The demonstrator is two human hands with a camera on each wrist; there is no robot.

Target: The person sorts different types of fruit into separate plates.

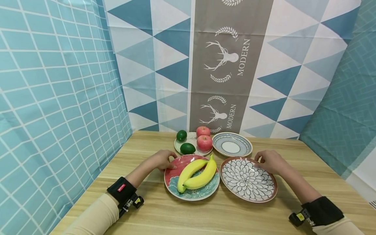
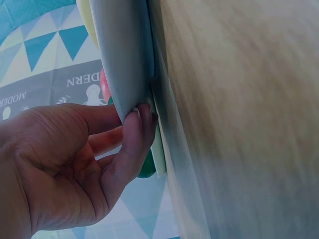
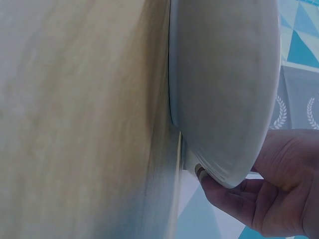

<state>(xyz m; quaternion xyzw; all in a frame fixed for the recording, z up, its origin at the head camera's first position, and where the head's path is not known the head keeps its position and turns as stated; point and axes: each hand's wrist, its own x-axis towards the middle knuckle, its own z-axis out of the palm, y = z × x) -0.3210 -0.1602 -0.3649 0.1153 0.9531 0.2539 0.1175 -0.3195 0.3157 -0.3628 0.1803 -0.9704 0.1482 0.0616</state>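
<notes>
Left hand point(image 1: 162, 159) pinches red plate point(image 1: 182, 162) at its left rim, bananas point(image 1: 203, 178) aboard, right hand point(image 1: 271, 161) pinches flower plate point(image 1: 248, 180) at its right, side by side mid-table point(image 1: 199, 218); I'd keep both level so nothing rolls or knocks.

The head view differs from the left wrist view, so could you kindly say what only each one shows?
Only the head view shows the right hand, the brown-rimmed white flower-patterned plate it holds, and the round blue-and-white striped plate. Only the left wrist view shows the pale underside of the round red-and-teal plate and the fingertips beneath its rim. Both share the left hand pinching that rim, the wooden tabletop and the blue-and-white triangle-patterned backdrop.
</notes>
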